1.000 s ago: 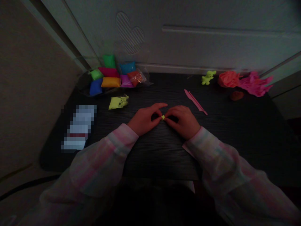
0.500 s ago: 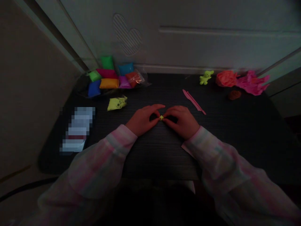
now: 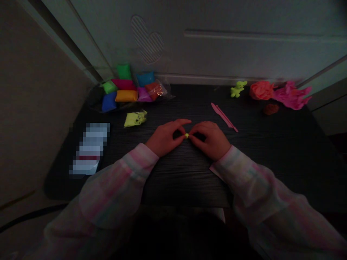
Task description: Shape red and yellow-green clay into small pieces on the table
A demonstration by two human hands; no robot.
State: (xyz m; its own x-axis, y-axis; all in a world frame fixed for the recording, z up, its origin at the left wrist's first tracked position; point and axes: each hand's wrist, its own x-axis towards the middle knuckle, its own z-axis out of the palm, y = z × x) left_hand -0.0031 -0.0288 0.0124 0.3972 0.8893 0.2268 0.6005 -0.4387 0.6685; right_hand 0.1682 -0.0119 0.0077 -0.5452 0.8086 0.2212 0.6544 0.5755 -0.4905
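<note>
You have one small yellow piece between your two hands, over the middle of the dark table. Counting the rest, there are eight sealed coloured packets grouped in and around clear plastic at the far left, and one torn yellow packet nearer to you. One phone, its screen blurred out, lies at the left. Two pink tools, one broad-bladed and one thin, lie side by side beyond your right hand. At the far right you have one yellow-green bear figure, one crumpled coral bundle, one crumpled pink bundle, and one brown lump just on the near side of the bundles. The yellow piece sits right at your fingertips, to the right of your left hand and to the left of your right. Your left hand is closed down to a pinch on the piece's left side, with one finger reaching out above it. Your right hand is curled, its thumb and fingertip drawn together at the piece's right side. You can't tell from this view whether the piece touches the tabletop.
</note>
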